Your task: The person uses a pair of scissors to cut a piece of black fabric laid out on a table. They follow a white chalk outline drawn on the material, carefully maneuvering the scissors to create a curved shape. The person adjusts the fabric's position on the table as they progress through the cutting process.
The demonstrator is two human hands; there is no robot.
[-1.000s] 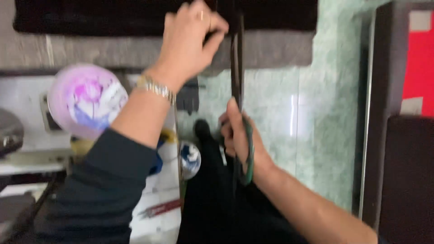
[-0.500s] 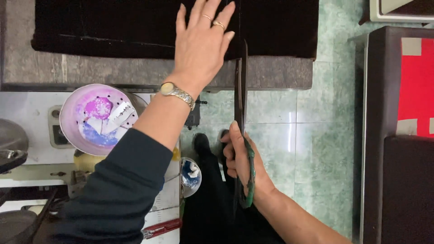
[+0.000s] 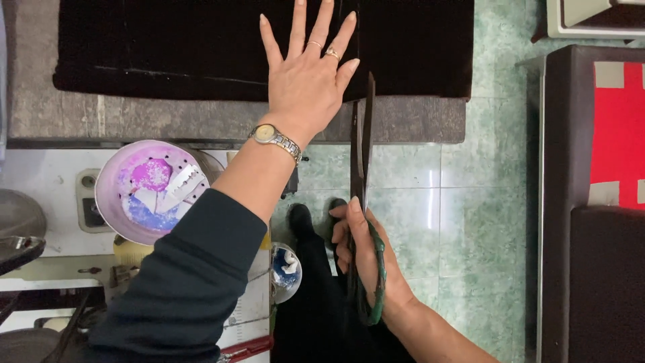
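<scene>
Round purple lid (image 3: 151,191) holding razor blade (image 3: 183,185); green tiled floor (image 3: 470,222); red-patched cabinet (image 3: 615,134).

Dark fabric (image 3: 201,47) lies spread flat across the grey worktop (image 3: 168,121), reaching toward its near edge, where long green-handled scissors (image 3: 363,168) point blades-first into the cloth's near right edge.

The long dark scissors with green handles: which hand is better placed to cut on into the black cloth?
The right hand. It already grips the long dark scissors with green handles, blades at the black cloth's edge. The left hand lies flat on the cloth.
</scene>
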